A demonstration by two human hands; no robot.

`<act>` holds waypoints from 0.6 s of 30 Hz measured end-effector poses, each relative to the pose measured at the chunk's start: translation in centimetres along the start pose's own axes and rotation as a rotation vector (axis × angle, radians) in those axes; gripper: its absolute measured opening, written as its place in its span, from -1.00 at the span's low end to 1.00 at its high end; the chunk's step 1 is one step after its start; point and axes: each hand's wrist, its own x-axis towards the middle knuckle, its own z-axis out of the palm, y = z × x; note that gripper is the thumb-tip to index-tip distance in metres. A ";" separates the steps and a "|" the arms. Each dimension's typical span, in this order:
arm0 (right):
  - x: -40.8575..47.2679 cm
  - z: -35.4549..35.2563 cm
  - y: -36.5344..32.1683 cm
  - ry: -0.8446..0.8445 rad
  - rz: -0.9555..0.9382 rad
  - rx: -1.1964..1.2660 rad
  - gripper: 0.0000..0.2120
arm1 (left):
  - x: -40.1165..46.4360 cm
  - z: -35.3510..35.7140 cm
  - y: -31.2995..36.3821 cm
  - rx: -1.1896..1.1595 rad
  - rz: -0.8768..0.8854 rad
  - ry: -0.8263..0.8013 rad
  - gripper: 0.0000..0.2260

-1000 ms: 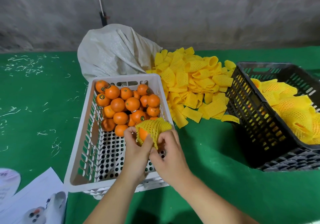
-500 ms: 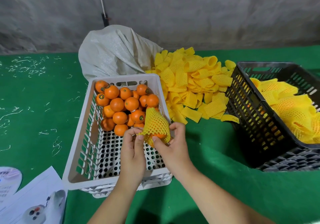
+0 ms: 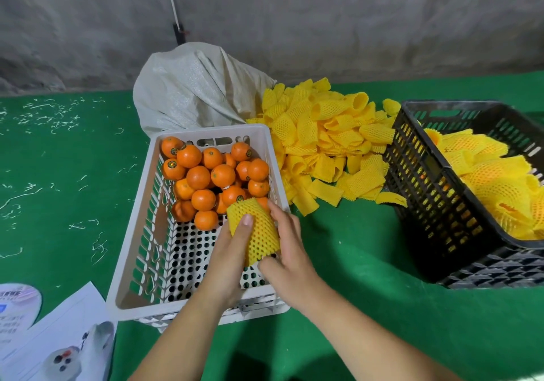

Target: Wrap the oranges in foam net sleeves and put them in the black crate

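Head view: both hands over the near-right corner of the white crate (image 3: 188,301), working one foam net sleeve (image 3: 256,227) w/ an orange inside. Vs half a sec ago, the sleeve has swung round & now sits pulled down over the fruit; no bare peel shows through its ends here, whereas a bit of orange was peeking out the bottom then. A sec ago only part of the fruit was covered. Judgement: this wrap is basically done, next up is the carry to the black crate (image 3: 441,204).

Left hand (image 3: 232,260) holds the sleeved orange from the left/underneath, thumb lying on top of the net. Right hand (image 3: 287,251) cups it from the right, fingers curled along the sleeve's side & near end. So both hands are grasping the wrapped fruit; it sits between the two palms, sticking out toward the far side.

Loose oranges (image 3: 212,174) are heaped at the far end of the white crate, just beyond the held one. Spare sleeves (image 3: 326,148) lie piled on the green table (image 3: 353,292) btwn the two crates. Black crate is off to the right, well apart from the hands, already holding wrapped fruit.
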 end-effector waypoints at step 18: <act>1.0 -2.6 -0.1 0.159 0.034 0.312 -0.33 | -2.1 1.6 -0.3 0.567 0.339 -0.204 -0.31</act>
